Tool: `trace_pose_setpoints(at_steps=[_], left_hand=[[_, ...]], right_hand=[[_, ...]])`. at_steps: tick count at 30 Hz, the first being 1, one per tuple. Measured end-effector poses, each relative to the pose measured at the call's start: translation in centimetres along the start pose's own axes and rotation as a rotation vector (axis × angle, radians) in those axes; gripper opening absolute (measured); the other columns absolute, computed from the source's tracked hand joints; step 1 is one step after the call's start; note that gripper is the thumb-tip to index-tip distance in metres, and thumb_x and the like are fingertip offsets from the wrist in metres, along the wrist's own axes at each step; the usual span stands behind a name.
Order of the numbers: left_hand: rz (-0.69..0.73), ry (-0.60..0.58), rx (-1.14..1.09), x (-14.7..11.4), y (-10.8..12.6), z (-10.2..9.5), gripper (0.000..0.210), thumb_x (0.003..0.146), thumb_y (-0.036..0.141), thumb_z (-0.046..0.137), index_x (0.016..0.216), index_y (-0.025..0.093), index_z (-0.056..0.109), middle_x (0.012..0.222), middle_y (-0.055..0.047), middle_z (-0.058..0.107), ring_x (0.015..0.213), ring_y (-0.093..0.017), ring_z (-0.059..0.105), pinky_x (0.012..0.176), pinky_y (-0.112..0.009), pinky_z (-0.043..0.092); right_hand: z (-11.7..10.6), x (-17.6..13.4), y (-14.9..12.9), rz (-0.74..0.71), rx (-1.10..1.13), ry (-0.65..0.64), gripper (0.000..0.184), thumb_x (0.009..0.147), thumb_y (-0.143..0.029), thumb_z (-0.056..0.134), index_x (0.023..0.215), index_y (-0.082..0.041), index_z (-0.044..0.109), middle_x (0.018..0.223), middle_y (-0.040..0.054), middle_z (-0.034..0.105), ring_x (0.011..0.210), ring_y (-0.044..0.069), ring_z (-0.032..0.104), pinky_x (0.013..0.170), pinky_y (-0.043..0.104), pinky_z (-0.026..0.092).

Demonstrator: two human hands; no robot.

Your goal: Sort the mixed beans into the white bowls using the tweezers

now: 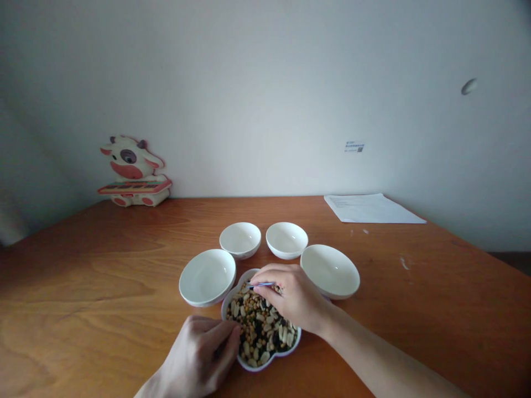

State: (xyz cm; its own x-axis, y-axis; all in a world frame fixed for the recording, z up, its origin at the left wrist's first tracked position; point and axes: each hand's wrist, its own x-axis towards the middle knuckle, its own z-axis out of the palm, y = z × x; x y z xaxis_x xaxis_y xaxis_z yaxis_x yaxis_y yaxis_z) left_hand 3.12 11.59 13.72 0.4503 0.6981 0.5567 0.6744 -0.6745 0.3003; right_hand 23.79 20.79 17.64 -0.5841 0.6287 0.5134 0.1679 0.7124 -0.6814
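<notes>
In front of me lies a white flower-shaped dish (271, 359), filled with mixed peanuts, yellow beans and dark seeds (259, 326). My right hand (292, 293) is over its far part, fingers closed on slim metal tweezers (263, 284) whose tip points left, low over the mix. Whether the tip holds anything is too small to tell. At the dish's left edge, my left hand (203, 351) has its fingers closed, thumb and forefinger pinching the rim. White bowls curve around the far side: a left bowl (207, 276), two back bowls (240, 239) and a right bowl (331, 271), partly behind my right hand.
A cow-shaped toy keyboard (135, 177) stands at the table's back left. White paper sheets (371, 208) lie at the back right. The brown wooden table (103, 293) meets a pale wall bearing a small printed label (354, 146).
</notes>
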Motion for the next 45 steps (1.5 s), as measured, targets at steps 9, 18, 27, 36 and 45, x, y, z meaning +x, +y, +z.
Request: trace_pose_setpoints(at_steps=[9,18,27,36,45], left_hand=[[-0.069,0.01,-0.036,0.0,-0.7,-0.1,0.035,0.1,0.011,0.043,0.065,0.019,0.046,0.051,0.005,0.039,0.041,-0.009,0.036,0.044,-0.029,0.023],[-0.081,-0.076,-0.136,-0.2,-1.0,-0.2,0.03,0.101,0.013,0.044,0.072,0.018,0.052,0.054,0.005,0.039,0.043,-0.008,0.036,0.045,-0.026,0.025],[-0.064,-0.099,-0.174,-0.1,-0.7,-0.3,0.032,0.1,0.012,0.044,0.069,0.018,0.05,0.054,0.005,0.038,0.044,-0.009,0.034,0.046,-0.027,0.024],[-0.072,-0.087,-0.189,-0.4,-0.6,-0.1,0.033,0.099,0.012,0.044,0.067,0.018,0.049,0.054,0.005,0.038,0.046,-0.009,0.033,0.047,-0.028,0.023],[-0.004,-0.153,-0.251,0.3,-1.0,-1.3,0.022,0.099,0.018,0.046,0.092,0.015,0.066,0.058,0.0,0.06,0.045,-0.013,0.052,0.046,-0.028,0.03]], right_hand=[[-0.9,0.7,0.3,0.018,-0.075,0.06,0.013,0.09,-0.014,0.058,0.084,-0.017,0.069,0.081,0.0028,0.073,0.074,0.015,0.067,0.069,0.025,0.051],[-0.6,-1.5,0.7,-0.043,-0.096,0.073,0.011,0.091,-0.014,0.058,0.093,-0.017,0.069,0.088,0.0041,0.073,0.082,0.016,0.069,0.077,0.025,0.052],[-0.1,-1.4,0.0,-0.064,-0.051,0.016,0.009,0.09,-0.013,0.063,0.094,-0.016,0.07,0.09,0.0052,0.075,0.083,0.016,0.07,0.077,0.026,0.054],[0.1,-1.4,0.3,-0.085,-0.073,-0.001,0.011,0.089,-0.013,0.065,0.094,-0.017,0.074,0.091,0.0043,0.077,0.083,0.016,0.072,0.077,0.027,0.056],[0.1,-1.6,0.0,-0.002,-0.079,0.091,0.012,0.089,-0.018,0.065,0.092,-0.02,0.076,0.089,0.001,0.079,0.078,0.016,0.074,0.074,0.027,0.058]])
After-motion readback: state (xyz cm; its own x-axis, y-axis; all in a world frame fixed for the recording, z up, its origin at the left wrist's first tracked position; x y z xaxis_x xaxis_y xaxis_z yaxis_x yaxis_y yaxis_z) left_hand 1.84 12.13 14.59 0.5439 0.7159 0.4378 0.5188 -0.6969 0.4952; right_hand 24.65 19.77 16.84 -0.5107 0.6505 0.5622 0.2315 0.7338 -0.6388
